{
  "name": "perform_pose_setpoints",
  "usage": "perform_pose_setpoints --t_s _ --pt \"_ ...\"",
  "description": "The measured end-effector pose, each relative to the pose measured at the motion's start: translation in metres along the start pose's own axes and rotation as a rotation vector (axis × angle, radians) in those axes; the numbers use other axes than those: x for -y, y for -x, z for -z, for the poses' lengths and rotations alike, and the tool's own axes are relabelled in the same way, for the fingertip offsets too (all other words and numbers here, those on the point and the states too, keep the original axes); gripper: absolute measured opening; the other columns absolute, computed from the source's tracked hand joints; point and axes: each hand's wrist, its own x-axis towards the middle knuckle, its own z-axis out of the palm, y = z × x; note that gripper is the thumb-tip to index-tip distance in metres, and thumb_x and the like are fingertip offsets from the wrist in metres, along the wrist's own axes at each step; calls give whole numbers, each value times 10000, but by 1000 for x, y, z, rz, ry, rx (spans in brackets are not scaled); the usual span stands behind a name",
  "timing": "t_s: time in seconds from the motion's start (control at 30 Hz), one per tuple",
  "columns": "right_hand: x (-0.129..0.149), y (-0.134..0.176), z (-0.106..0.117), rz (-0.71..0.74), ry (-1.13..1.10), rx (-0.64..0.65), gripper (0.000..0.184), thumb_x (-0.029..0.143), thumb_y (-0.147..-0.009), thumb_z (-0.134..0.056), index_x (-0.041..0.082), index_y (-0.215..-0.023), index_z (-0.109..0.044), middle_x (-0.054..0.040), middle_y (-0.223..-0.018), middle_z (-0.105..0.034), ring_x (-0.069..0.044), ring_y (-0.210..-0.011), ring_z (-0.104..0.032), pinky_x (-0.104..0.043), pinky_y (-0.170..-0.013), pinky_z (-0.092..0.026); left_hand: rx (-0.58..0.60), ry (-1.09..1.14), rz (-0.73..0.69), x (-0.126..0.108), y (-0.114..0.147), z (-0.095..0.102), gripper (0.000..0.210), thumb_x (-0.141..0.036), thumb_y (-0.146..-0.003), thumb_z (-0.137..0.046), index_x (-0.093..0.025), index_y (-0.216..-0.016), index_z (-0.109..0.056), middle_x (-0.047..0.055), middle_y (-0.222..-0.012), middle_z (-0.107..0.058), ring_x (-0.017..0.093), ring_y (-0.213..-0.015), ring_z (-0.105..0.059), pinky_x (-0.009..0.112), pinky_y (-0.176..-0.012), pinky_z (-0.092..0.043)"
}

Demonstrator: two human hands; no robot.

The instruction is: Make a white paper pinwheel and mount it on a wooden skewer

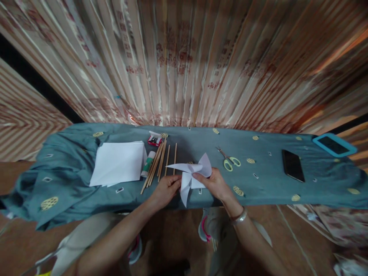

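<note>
A white paper pinwheel (188, 179) with curled blades is held over the table's front edge. My right hand (214, 184) grips it from the right, the thumb pressed on the folded tips at its middle. My left hand (166, 189) is closed at the pinwheel's left edge, thumb and fingertips together; what they pinch there is partly hidden. Just beyond my left hand lie several thin wooden sticks (155, 165). To their left is a glue stick (148, 164) with a green label, and behind them a small red box (154, 139) stands open with small dark metal pieces inside.
A stack of white paper (118, 163) lies on the left of the blue-green tablecloth (267, 168). Scissors (229, 159) with pale green handles rest right of my hands. Farther right are a black phone (293, 165) and a blue-framed tablet (334, 145). A striped curtain (184, 69) hangs behind.
</note>
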Motion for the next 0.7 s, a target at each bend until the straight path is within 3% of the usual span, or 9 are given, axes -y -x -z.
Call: perform_pose_setpoints --t_s 0.27,0.47,0.7 --pt "0 6 -9 -31 103 49 353 505 -717 -723 155 -738 -685 3 -612 -627 -120 -540 -497 -234 -509 -408 -18 14 57 -2 20 -5 414 -545 -770 -541 -206 -557 -437 -46 -525 -387 91 -487 -286 223 -467 -211" --pt "-3 12 -22 -60 98 87 370 530 -722 -720 165 -711 -662 17 -597 -586 -113 -535 -455 -238 -517 -388 1 91 146 7 32 -1 450 -600 -740 -549 -211 -539 -444 -50 -479 -369 86 -454 -254 237 -464 -179" --pt "1 10 -36 -56 81 85 359 517 -723 -713 163 -781 -696 3 -636 -617 -123 -556 -485 -240 -528 -411 -38 93 61 10 38 8 432 -543 -767 -548 -203 -526 -433 -30 -527 -411 99 -491 -314 229 -466 -235"
